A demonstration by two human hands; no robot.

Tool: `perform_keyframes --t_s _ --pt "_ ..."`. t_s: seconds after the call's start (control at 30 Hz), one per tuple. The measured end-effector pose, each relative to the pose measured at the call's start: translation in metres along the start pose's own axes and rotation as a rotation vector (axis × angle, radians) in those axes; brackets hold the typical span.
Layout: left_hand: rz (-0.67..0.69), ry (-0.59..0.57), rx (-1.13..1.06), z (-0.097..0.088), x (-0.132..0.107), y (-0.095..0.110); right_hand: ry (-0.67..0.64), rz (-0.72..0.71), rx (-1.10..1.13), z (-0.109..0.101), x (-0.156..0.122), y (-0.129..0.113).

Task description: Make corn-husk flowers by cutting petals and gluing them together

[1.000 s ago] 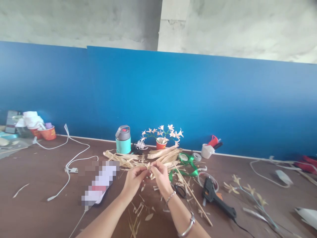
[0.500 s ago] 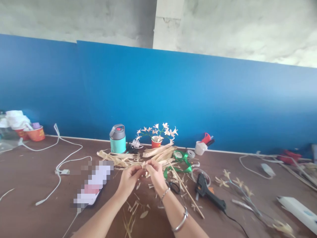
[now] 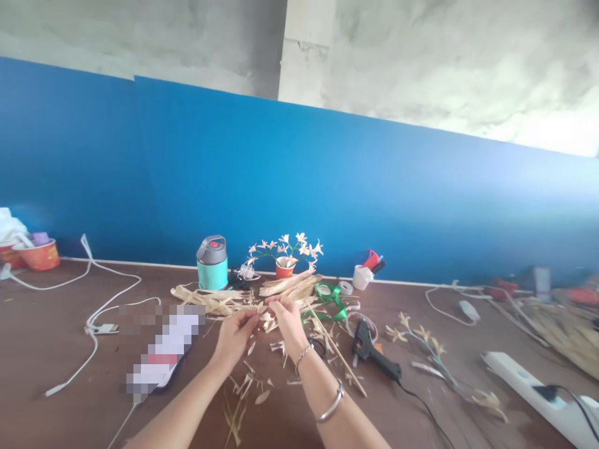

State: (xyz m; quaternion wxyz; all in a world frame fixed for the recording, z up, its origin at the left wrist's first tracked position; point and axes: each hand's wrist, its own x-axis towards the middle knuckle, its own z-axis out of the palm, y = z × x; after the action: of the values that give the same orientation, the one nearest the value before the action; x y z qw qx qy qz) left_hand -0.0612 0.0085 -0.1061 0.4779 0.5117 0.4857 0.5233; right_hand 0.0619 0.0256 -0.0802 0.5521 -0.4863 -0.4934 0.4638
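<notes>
Where hands [image 3: 234, 337] [image 3: 287, 323] adjoin, pale piece [image 3: 261, 309] sits.

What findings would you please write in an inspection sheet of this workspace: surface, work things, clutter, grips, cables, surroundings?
Surface: brown tabletop, strewn with pale scraps.
Work things: small pale piece; dry plant strips; pale flowers in red cup.
Clutter: glue gun, turquoise flask, green ribbon, white power strip.
Grips: left grip and right grip close together at the piece; exact contact unclear.
Cables: white cables at left; black cord from glue gun.
Surroundings: blue partition, concrete wall behind.
</notes>
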Motion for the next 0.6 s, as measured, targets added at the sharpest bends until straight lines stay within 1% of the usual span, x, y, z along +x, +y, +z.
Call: perform_keyframes --t_s 0.1,0.2,0.27,0.33,0.37,0.4,0.43,0.5,0.57,0.6 --pt "0.009 0.011 0.010 -0.001 -0.001 0.002 0.016 0.000 -0.054 -0.007 -0.002 -0.009" --pt "0.025 0.012 -0.013 -0.001 -0.003 0.006 -0.008 -0.046 -0.146 -0.028 -0.011 -0.019" --pt "0.017 0.012 -0.023 -0.001 -0.004 0.009 0.002 -0.161 -0.419 -0.052 -0.020 -0.025" --pt "0.001 0.024 -0.031 0.001 -0.006 0.012 0.078 -0.223 -0.727 -0.082 -0.031 -0.030" --pt "-0.005 0.029 -0.038 0.001 -0.006 0.013 0.139 -0.251 -0.888 -0.097 -0.036 -0.032" --pt "-0.008 0.033 -0.049 0.002 -0.006 0.013 0.207 -0.249 -1.050 -0.112 -0.041 -0.033" --pt "-0.010 0.031 -0.060 0.003 -0.006 0.013 0.277 -0.207 -1.209 -0.126 -0.046 -0.033" --pt "-0.011 0.019 -0.081 0.004 -0.006 0.012 0.344 -0.049 -1.444 -0.148 -0.054 -0.031" --pt "-0.014 0.010 -0.098 0.004 -0.006 0.012 0.351 0.096 -1.585 -0.163 -0.059 -0.026" --pt "-0.016 0.007 -0.105 0.004 -0.006 0.011 0.347 0.145 -1.621 -0.168 -0.061 -0.023"
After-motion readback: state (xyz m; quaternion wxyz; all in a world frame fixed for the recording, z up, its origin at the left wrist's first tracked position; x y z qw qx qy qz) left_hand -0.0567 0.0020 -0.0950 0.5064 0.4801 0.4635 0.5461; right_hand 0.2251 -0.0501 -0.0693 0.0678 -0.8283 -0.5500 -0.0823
